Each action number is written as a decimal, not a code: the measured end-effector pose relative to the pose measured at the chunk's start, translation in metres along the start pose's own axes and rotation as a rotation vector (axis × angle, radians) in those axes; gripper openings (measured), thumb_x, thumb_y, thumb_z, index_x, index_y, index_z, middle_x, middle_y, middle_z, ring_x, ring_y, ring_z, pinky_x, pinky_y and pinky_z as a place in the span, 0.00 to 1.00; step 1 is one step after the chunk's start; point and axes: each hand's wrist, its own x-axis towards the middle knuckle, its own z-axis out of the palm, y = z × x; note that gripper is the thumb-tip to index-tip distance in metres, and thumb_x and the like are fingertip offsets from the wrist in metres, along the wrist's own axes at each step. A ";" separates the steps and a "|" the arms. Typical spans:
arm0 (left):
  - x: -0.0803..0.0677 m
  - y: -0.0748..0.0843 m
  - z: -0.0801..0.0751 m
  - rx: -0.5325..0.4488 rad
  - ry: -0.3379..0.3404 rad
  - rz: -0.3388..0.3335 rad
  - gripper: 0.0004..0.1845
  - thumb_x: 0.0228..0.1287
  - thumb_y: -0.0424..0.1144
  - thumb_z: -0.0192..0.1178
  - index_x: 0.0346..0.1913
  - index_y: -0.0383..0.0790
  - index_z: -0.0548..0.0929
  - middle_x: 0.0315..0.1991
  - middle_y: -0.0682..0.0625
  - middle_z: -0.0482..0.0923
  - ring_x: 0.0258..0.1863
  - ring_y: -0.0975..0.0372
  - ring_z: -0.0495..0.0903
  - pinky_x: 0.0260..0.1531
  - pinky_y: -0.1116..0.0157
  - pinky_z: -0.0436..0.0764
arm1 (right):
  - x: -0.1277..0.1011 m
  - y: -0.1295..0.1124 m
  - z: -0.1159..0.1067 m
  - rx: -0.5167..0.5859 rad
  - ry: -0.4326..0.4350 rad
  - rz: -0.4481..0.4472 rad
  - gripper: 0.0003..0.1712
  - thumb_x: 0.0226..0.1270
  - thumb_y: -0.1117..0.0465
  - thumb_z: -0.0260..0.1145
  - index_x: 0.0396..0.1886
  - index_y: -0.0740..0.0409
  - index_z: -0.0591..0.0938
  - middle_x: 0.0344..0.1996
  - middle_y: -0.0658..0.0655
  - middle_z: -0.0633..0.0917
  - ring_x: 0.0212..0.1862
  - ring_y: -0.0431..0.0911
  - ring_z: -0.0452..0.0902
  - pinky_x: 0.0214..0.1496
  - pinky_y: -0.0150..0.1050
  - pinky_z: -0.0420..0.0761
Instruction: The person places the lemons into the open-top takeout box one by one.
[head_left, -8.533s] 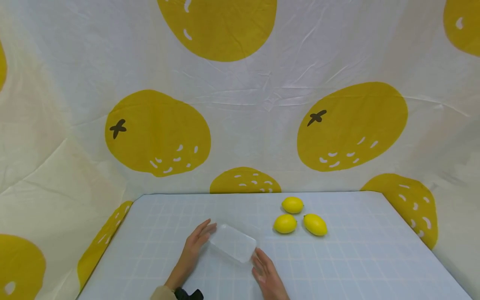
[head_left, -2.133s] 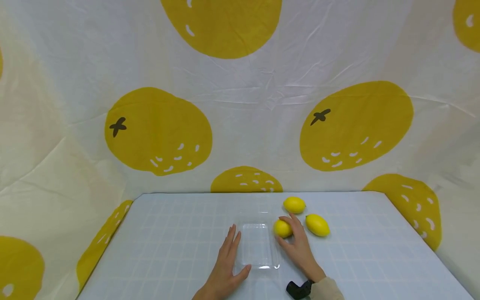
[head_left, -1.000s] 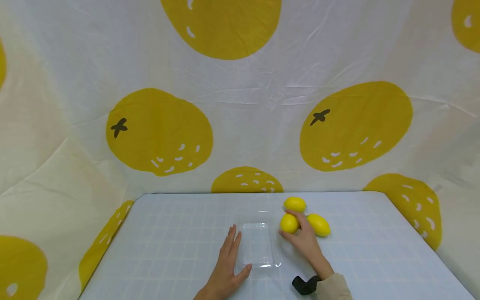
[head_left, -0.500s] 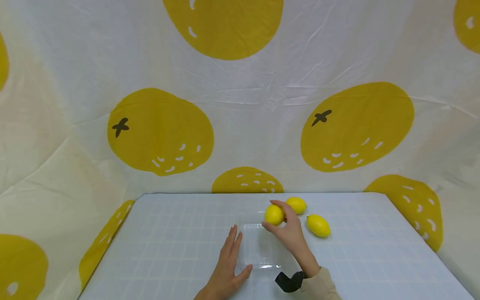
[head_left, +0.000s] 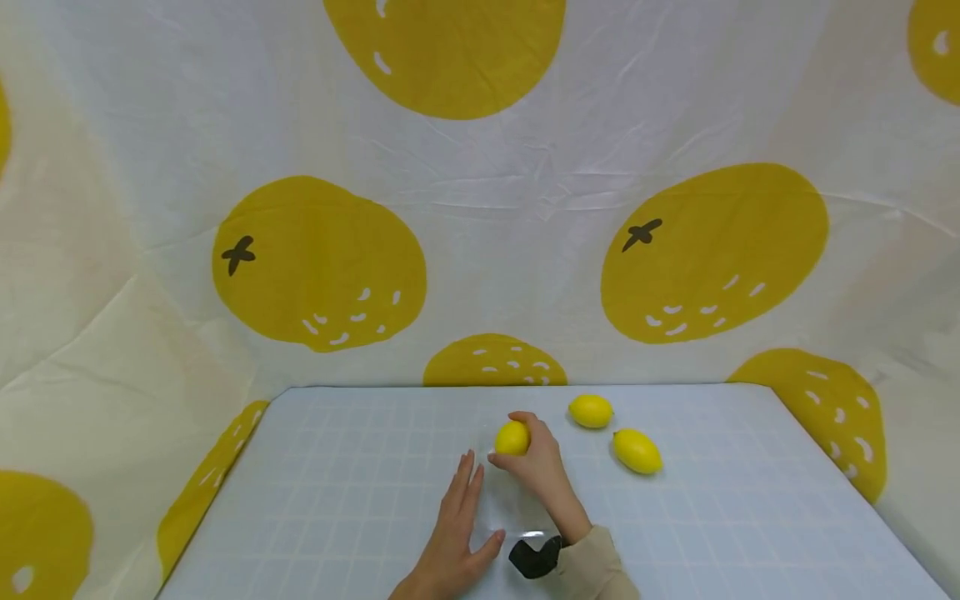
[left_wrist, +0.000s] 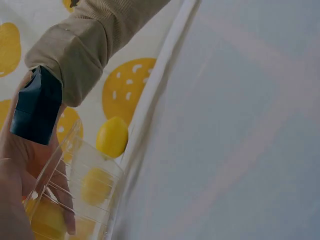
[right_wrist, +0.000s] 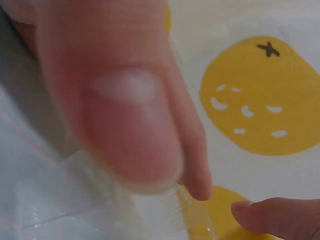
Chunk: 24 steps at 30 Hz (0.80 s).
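My right hand (head_left: 540, 468) pinches a yellow lemon (head_left: 512, 437) between thumb and fingers, over the far part of a clear plastic container (head_left: 531, 534). The hand and forearm hide much of that container. My left hand (head_left: 452, 533) rests along the container's left side, fingers straight, thumb at its near edge. In the left wrist view the container's ribbed clear wall (left_wrist: 102, 162) rises beside the right hand. A large thumb (right_wrist: 135, 130) fills much of the right wrist view, with the container's clear edge below it.
Two more lemons lie on the table to the right: one at the back (head_left: 590, 412) and one nearer (head_left: 637, 452). A pale checked cloth (head_left: 750, 517) covers the table. Behind it hangs a white curtain (head_left: 510, 275) printed with large yellow fruit.
The right hand has lifted one lemon from beside the other two and carried it left over the container. The container was set down earlier with both hands; the left hand has lately stayed still.
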 end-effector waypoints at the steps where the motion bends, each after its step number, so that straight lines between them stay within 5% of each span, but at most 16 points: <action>1: 0.000 0.000 0.000 -0.001 0.005 0.011 0.47 0.61 0.47 0.66 0.77 0.34 0.53 0.79 0.36 0.44 0.77 0.47 0.47 0.71 0.71 0.34 | 0.000 0.001 0.002 -0.007 -0.007 0.001 0.37 0.47 0.60 0.80 0.59 0.61 0.76 0.53 0.64 0.78 0.50 0.56 0.75 0.56 0.59 0.76; 12: 0.001 -0.006 0.000 -0.004 0.051 0.125 0.45 0.64 0.46 0.64 0.76 0.30 0.55 0.76 0.30 0.47 0.75 0.44 0.49 0.72 0.71 0.36 | -0.006 0.012 0.020 -0.104 -0.016 -0.027 0.35 0.43 0.59 0.82 0.54 0.62 0.79 0.45 0.63 0.77 0.45 0.54 0.74 0.52 0.56 0.77; 24: -0.001 -0.002 -0.001 -0.050 0.003 0.025 0.46 0.62 0.45 0.65 0.77 0.32 0.54 0.79 0.36 0.43 0.77 0.47 0.47 0.71 0.73 0.35 | -0.008 0.012 0.019 -0.161 -0.027 -0.093 0.34 0.46 0.65 0.79 0.56 0.65 0.79 0.50 0.68 0.77 0.48 0.59 0.75 0.52 0.59 0.77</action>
